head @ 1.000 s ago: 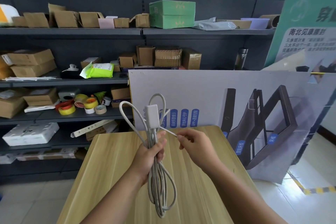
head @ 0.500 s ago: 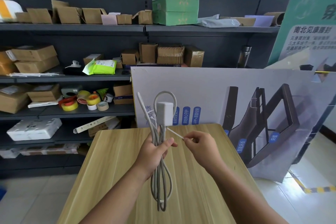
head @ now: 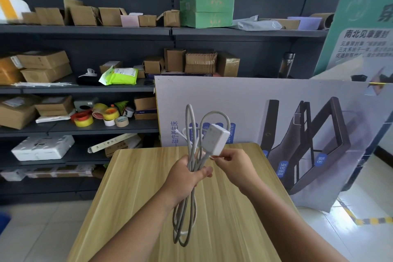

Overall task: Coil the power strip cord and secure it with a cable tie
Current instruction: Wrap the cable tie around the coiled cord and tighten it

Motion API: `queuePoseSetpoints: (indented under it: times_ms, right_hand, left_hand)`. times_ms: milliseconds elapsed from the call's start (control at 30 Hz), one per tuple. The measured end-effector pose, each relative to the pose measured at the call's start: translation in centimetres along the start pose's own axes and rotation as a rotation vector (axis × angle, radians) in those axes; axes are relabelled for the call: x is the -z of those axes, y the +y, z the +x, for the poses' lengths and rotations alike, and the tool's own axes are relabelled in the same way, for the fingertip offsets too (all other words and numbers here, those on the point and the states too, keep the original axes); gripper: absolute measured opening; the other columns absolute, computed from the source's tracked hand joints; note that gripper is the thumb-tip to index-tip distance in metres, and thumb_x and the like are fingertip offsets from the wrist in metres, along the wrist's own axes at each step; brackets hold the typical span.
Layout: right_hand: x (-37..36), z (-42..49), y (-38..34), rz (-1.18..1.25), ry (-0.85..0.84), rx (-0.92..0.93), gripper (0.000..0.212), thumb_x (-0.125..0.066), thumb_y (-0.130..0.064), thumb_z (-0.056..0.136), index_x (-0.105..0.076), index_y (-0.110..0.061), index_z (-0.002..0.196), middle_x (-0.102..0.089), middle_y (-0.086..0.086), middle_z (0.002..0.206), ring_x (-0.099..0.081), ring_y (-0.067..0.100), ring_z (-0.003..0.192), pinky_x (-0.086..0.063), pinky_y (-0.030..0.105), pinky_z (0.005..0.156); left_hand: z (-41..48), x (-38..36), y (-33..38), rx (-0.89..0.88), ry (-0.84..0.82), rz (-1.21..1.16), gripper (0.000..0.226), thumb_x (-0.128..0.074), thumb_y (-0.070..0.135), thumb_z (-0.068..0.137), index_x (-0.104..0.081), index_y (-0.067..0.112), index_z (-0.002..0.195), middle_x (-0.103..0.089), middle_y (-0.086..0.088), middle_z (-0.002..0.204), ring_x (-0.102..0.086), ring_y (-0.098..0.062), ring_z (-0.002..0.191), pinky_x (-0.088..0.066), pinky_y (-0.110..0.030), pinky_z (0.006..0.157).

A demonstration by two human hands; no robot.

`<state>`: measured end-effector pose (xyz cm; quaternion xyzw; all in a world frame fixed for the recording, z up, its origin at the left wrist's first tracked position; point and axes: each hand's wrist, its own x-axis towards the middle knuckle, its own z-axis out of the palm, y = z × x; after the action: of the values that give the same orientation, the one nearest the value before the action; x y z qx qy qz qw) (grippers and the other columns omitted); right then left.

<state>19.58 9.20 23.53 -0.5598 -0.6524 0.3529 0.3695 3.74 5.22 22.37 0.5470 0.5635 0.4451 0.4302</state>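
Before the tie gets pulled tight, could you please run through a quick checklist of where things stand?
1. Coiled cord gripped mid-bundle by left hand: ok.
2. Cable tie passed behind the bundle, one end sticking out left: ok.
3. Right hand pinching the tie's other end: cannot tell, the white block covers it.
4. Tie closed into a loop: not ok, no closed loop visible.
5. Lower loops hang clear above the table: ok.

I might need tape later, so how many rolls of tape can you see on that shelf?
About 5 tape rolls, clustered on the third shelf down, left of the poster board: red, two yellow, white, brown. Others may be hidden behind them.
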Motion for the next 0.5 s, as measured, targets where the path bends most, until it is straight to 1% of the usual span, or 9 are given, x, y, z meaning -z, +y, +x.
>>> queuePoseSetpoints:
  times_ms: [33, 100, 167, 233, 300, 367, 433, 500]
  right_hand:
    - [0.2, 0.0, 0.0, 0.008, 0.033, -0.008, 0.02, -0.063, -0.014, 0.086, -0.079, -0.021, 0.094, -0.071, -0.005, 0.068, -0.048, -0.001, 0.043, -0.036, 0.016, 0.044]
    - [0.5, -0.1, 0.2, 0.047, 0.115, -0.063, 0.02, -0.061, -0.011, 0.087, -0.079, -0.017, 0.093, -0.063, -0.01, 0.055, -0.044, -0.001, 0.035, -0.032, 0.014, 0.039]
    - [0.9, -0.2, 0.6, 0.084, 0.163, -0.134, 0.02, -0.059, -0.01, 0.088, -0.078, -0.014, 0.092, -0.053, -0.012, 0.041, -0.038, 0.001, 0.029, -0.028, 0.015, 0.035]
    - [1.2, -0.5, 0.9, 0.105, 0.169, -0.178, 0.021, -0.057, -0.009, 0.089, -0.077, -0.014, 0.091, -0.047, -0.012, 0.033, -0.033, 0.003, 0.025, -0.025, 0.016, 0.032]
    - [1.5, -0.8, 0.9, 0.116, 0.165, -0.196, 0.021, -0.056, -0.009, 0.09, -0.076, -0.014, 0.089, -0.046, -0.012, 0.031, -0.032, 0.003, 0.025, -0.024, 0.015, 0.032]
    - [1.9, -0.9, 1.0, 0.114, 0.166, -0.201, 0.02, -0.057, -0.009, 0.089, -0.076, -0.015, 0.086, -0.046, -0.011, 0.031, -0.031, 0.003, 0.026, -0.024, 0.016, 0.033]
    - [2.3, -1.0, 1.2, 0.124, 0.174, -0.204, 0.021, -0.057, -0.009, 0.089, -0.077, -0.015, 0.083, -0.045, -0.01, 0.034, -0.028, 0.003, 0.028, -0.024, 0.018, 0.034]
    - [2.6, -1.0, 1.4, 0.143, 0.169, -0.196, 0.022, -0.056, -0.009, 0.088, -0.077, -0.015, 0.085, -0.045, -0.006, 0.041, -0.027, 0.005, 0.033, -0.024, 0.021, 0.036]
  left_hand:
    - [-0.1, 0.0, 0.0, 0.0, -0.002, 0.009, 0.023, -0.075, 0.028, 0.082, -0.062, 0.022, 0.099, -0.078, 0.001, 0.078, -0.055, 0.002, 0.051, -0.045, -0.025, 0.059]
    - [-0.3, 0.0, 0.2, -0.008, -0.015, 0.032, 0.027, -0.075, 0.031, 0.081, -0.061, 0.025, 0.103, -0.078, 0.002, 0.08, -0.06, 0.004, 0.057, -0.045, -0.024, 0.061]
    - [-0.3, 0.1, 0.2, -0.014, -0.019, 0.046, 0.027, -0.075, 0.034, 0.08, -0.061, 0.03, 0.103, -0.078, 0.003, 0.081, -0.064, 0.0, 0.065, -0.046, -0.024, 0.064]
    - [-0.3, 0.2, 0.4, -0.023, -0.011, 0.055, 0.024, -0.074, 0.036, 0.081, -0.06, 0.033, 0.101, -0.077, 0.005, 0.082, -0.067, -0.002, 0.072, -0.046, -0.022, 0.065]
    - [-0.3, 0.3, 0.6, -0.034, -0.001, 0.053, 0.024, -0.073, 0.035, 0.082, -0.06, 0.033, 0.102, -0.077, 0.006, 0.081, -0.068, 0.002, 0.075, -0.045, -0.016, 0.064]
    - [-0.3, 0.4, 0.7, -0.043, 0.008, 0.049, 0.027, -0.073, 0.034, 0.083, -0.06, 0.032, 0.107, -0.077, 0.005, 0.081, -0.068, 0.006, 0.074, -0.044, -0.014, 0.063]
    - [-0.3, 0.5, 0.6, -0.045, 0.016, 0.031, 0.032, -0.072, 0.035, 0.083, -0.059, 0.031, 0.112, -0.077, 0.005, 0.082, -0.067, 0.007, 0.072, -0.044, -0.017, 0.065]
    - [-0.2, 0.6, 0.5, -0.048, 0.016, 0.022, 0.033, -0.072, 0.036, 0.083, -0.058, 0.032, 0.112, -0.077, 0.006, 0.081, -0.067, 0.006, 0.073, -0.045, -0.022, 0.068]
